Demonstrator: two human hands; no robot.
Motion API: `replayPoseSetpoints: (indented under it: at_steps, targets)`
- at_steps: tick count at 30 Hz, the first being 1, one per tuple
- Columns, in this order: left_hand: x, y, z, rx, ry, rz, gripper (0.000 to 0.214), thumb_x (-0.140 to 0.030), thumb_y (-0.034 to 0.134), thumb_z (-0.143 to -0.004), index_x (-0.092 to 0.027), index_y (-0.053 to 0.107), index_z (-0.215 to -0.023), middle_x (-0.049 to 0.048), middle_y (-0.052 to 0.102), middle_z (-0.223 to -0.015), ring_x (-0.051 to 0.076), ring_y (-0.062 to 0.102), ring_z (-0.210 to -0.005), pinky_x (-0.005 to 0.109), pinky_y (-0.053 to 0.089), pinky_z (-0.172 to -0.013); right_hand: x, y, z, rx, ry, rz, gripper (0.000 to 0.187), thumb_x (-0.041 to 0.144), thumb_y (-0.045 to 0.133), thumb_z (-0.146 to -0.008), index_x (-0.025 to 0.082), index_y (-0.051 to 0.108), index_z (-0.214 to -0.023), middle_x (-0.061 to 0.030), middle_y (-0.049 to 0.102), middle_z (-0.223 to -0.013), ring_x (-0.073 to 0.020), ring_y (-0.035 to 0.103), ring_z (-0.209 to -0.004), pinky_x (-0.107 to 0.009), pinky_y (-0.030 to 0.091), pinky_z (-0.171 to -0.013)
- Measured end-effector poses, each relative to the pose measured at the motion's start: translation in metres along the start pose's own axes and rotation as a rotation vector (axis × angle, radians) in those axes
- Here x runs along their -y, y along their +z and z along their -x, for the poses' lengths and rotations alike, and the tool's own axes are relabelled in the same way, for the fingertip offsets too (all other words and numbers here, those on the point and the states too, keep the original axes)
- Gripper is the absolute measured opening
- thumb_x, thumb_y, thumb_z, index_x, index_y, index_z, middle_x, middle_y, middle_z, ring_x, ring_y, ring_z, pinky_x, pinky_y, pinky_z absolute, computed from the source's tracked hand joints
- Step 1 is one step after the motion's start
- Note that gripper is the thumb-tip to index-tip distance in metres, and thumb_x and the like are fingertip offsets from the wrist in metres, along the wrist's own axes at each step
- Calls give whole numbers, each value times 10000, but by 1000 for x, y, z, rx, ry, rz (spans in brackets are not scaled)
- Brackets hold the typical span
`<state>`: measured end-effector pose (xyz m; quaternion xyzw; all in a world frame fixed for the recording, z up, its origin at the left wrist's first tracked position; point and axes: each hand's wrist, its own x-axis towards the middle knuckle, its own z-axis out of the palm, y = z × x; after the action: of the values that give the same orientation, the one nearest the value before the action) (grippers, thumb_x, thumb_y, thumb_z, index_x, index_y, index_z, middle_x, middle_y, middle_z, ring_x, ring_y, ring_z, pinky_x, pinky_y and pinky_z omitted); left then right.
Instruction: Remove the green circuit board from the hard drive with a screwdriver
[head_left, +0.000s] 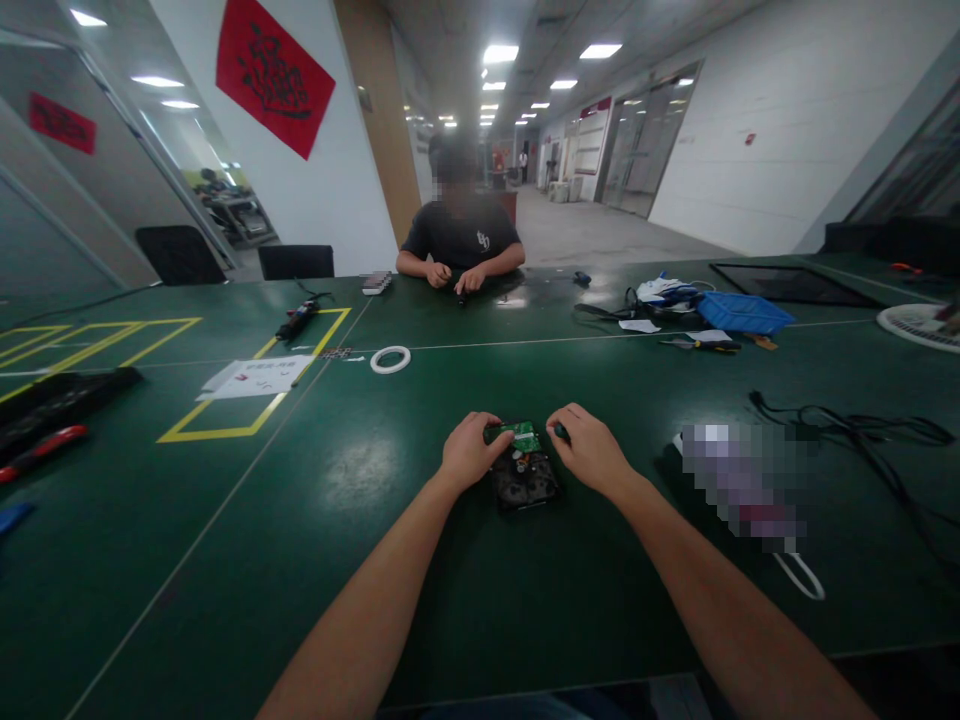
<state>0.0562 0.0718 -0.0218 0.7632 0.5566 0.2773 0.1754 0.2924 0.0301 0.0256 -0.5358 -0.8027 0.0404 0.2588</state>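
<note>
A hard disk drive (526,487) lies on the green table in front of me, with its green circuit board (529,437) facing up at the far end. My left hand (474,448) grips the drive's left side, its thumb resting over the board. Just right of the drive, my right hand (589,447) is closed around a small dark-green handle (562,432) with a rounded end. Most of that handle is hidden by the fingers, so I cannot make out the tool's kind.
Across the green table (420,600) sits a person (461,235) in a dark shirt, both hands on the table. A white tape roll (391,360) and paper sheet (259,378) lie left. To the right are a blue tray (746,312), pliers (701,345), black cables (847,425) and a blurred-out object (739,490).
</note>
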Motion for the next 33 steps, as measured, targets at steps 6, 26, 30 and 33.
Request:
replayPoseSetpoints:
  at_steps: [6, 26, 30, 33]
  targets:
    - [-7, -7, 14, -22, -124, -69, 355, -525, 646, -905, -215, 670, -1075, 81, 665, -1076, 243, 648, -1017, 340, 491, -875, -10, -2, -5, -273, 94, -182, 371, 120, 549, -856, 198, 566, -1218, -116, 534, -1182, -237, 604, -1051, -433, 535, -950]
    - [16, -67, 62, 281, 201, -14, 810, -674, 713, -794, -409, 429, -1506, 73, 496, -1366, 256, 629, -1040, 366, 524, -868, 1, 13, -6, -462, 84, -409, 627, 375, 676, -904, 256, 397, -1453, -102, 696, -1145, -243, 733, -954, -437, 639, -849]
    - [19, -65, 60, 292, 228, -35, 642, -597, 708, -845, -409, 531, -1433, 56, 502, -1345, 232, 630, -1024, 344, 527, -859, 21, 21, -2, -423, 13, -542, 631, 362, 679, -910, 276, 372, -1455, -100, 675, -1214, -235, 732, -1005, -430, 633, -895]
    - [20, -62, 59, 276, 231, -36, 601, -537, 722, -859, -413, 546, -1420, 48, 517, -1326, 224, 627, -1037, 337, 523, -884, 27, 27, 0, -369, -19, -555, 599, 355, 668, -920, 274, 388, -1444, -105, 659, -1255, -240, 730, -1030, -444, 629, -918]
